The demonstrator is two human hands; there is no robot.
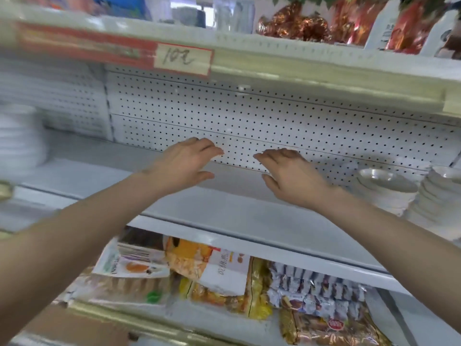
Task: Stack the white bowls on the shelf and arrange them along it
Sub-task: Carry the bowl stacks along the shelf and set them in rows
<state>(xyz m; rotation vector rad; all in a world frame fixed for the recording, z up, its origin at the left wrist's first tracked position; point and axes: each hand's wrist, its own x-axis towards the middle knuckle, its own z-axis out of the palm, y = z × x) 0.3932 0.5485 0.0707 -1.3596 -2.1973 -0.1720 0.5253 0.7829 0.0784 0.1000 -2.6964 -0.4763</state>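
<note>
We held both hands out over the bare middle of the white shelf [224,213], palms down and facing each other. Our left hand [185,163] was released, fingers loosely spread and curved, grasping nothing. Our right hand [290,177] was the same, empty and slack, well apart from any bowl. The white bowls sat at the two ends of the shelf: one blurred stack of white bowls [18,141] at the far left edge, a second stack [385,193] to the right of our right hand, and a third stack [439,196] just beside that one, near the right edge. Behind our hands stood the white pegboard back panel [249,116]. A handwritten price tag [182,58] hung on the upper shelf rail, and packaged snacks [224,278] lay on the level below.
</note>
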